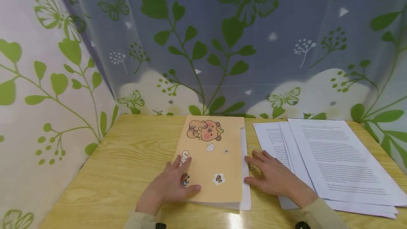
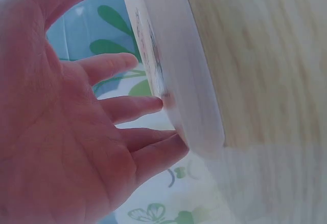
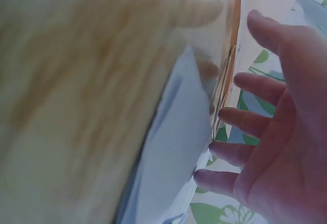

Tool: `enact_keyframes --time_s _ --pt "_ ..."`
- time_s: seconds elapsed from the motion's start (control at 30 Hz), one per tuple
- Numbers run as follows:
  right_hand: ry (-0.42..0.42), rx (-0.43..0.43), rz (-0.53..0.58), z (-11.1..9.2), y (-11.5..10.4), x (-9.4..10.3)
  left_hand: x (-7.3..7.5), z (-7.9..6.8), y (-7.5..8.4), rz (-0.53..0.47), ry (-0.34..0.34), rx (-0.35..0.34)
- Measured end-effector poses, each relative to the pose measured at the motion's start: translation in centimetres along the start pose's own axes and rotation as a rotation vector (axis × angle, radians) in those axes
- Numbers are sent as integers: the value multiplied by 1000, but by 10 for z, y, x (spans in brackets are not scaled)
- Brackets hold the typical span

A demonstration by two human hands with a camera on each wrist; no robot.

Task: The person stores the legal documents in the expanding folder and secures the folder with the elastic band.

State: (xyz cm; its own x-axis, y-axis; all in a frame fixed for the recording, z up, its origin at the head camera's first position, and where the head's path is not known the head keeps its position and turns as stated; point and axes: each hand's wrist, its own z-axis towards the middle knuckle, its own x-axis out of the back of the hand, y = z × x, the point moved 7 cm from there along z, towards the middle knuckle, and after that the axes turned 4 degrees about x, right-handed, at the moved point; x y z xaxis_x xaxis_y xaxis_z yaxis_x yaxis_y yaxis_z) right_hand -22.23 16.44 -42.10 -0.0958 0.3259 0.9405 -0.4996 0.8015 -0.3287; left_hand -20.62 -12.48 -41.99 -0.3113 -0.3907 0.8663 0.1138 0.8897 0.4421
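Observation:
A peach-coloured file folder with cartoon bear stickers lies closed on the table, a white back sheet showing past its right and bottom edges. My left hand rests on its lower left side with the fingers spread. In the left wrist view, the fingertips of that hand touch along the folder's edge. My right hand is at the right edge, fingers stretched toward it and loosely spread. A thin cord loop sticks out from the folder under those fingers. Neither hand grips anything.
Right of the folder lies a loose, fanned stack of printed sheets, partly under my right forearm. The wooden table runs back to a patterned curtain behind and at both sides.

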Motion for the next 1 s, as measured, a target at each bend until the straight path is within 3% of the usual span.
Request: enact_keyframes --time_s 0.3,0.5,0.63,1.0 --pt "-22 1 -32 3 4 2 -4 -8 8 20 5 -15" --pt "-3 11 -15 2 7 2 1 -11 35 81 86 -156" --pt "10 18 8 -1 5 2 -1 -9 54 98 88 -238" --pt "20 3 -1 -3 1 1 -21 2 80 220 60 -272"
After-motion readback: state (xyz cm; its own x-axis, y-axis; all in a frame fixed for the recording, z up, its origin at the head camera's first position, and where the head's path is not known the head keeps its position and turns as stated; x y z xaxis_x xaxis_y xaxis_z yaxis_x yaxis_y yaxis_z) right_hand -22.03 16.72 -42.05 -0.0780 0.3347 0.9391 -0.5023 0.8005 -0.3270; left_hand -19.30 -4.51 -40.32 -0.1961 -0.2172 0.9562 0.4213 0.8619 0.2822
